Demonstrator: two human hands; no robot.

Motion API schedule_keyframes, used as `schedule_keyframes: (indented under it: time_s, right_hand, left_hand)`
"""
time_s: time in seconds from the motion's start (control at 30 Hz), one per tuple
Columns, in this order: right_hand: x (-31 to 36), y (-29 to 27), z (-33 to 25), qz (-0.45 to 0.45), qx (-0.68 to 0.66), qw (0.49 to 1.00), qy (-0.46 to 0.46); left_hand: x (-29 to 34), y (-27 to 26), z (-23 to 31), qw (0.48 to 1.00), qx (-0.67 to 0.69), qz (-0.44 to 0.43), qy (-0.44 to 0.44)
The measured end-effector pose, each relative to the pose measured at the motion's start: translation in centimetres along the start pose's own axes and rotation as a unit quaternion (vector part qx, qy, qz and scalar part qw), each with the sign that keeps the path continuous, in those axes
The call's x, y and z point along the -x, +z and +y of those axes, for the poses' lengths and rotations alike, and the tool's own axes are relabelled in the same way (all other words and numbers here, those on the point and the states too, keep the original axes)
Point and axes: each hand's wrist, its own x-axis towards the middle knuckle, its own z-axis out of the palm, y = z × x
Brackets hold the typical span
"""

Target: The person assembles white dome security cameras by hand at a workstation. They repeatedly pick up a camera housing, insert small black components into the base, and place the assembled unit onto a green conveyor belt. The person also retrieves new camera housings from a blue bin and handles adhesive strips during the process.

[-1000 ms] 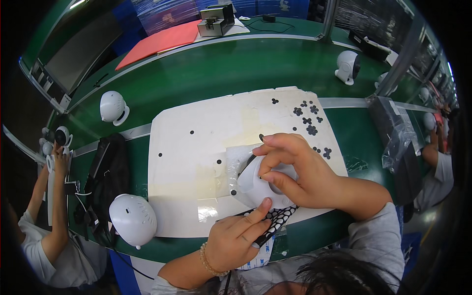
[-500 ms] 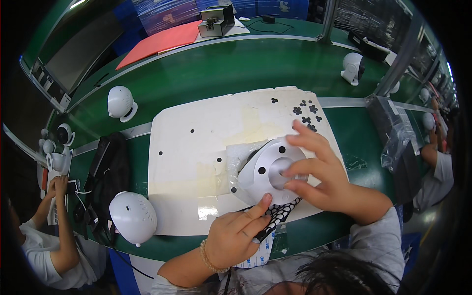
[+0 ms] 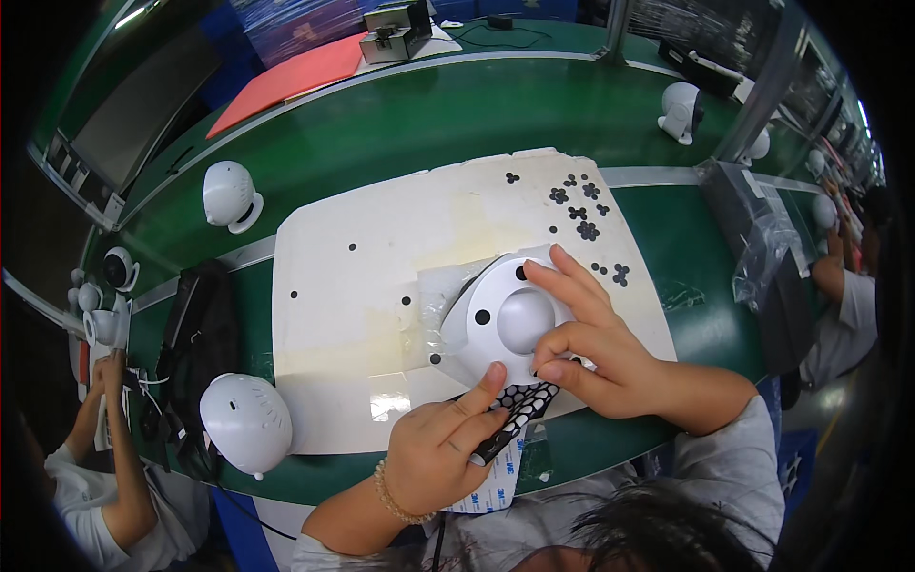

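Observation:
A white dome camera (image 3: 498,292) lies base-up before me, its round recess facing upward. Two black round pads sit on the base: a left pad (image 3: 483,317) and an upper one partly under my right fingers. My right hand (image 3: 605,367) pinches thumb and index finger at the base's near edge, where a small black pad (image 3: 536,374) just shows; its other fingers reach over the rim. My left hand (image 3: 440,456) grips a black sheet of round pads (image 3: 519,410) below the base, its index finger extended to touch the base's near edge.
Beneath the camera are clear wrap (image 3: 440,305) and a white board (image 3: 329,353) with scattered black pads and pad clusters (image 3: 588,231). Other white cameras (image 3: 246,419) stand left and at the back. A grey box (image 3: 753,238) lies right. A co-worker's arms (image 3: 116,448) show at left.
My right hand has come down from above the base, and its thumb and index finger have closed at the near edge. My left hand keeps its hold. The whole view has shifted slightly.

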Motion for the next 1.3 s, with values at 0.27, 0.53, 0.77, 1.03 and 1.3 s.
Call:
schedule_keyframes:
  time_s: [0.27, 0.53, 0.77, 1.03, 1.3]
  right_hand:
    - [0.8, 0.3, 0.1, 0.034, 0.049, 0.998, -0.02]
    - [2.6, 0.9, 0.8, 0.109, 0.333, 0.924, -0.155]
    - [0.9, 1.2, -2.3, 0.113, 0.103, 0.977, -0.147]
    - [0.6, 2.7, -2.7, 0.113, 0.133, 0.963, -0.208]
    - [1.4, 2.4, -1.7, 0.118, 0.135, 0.953, -0.243]
  left_hand:
    - [-0.1, 0.1, 0.1, 1.0, 0.004, 0.001, -0.002]
    - [0.0, -0.1, 0.3, 1.0, 0.011, -0.019, -0.014]
    - [0.0, 0.0, 0.1, 1.0, 0.007, -0.016, -0.008]
    - [0.2, 0.0, 0.0, 0.999, 0.006, -0.03, -0.009]
    - [0.3, 0.1, 0.0, 1.0, -0.001, -0.013, -0.012]
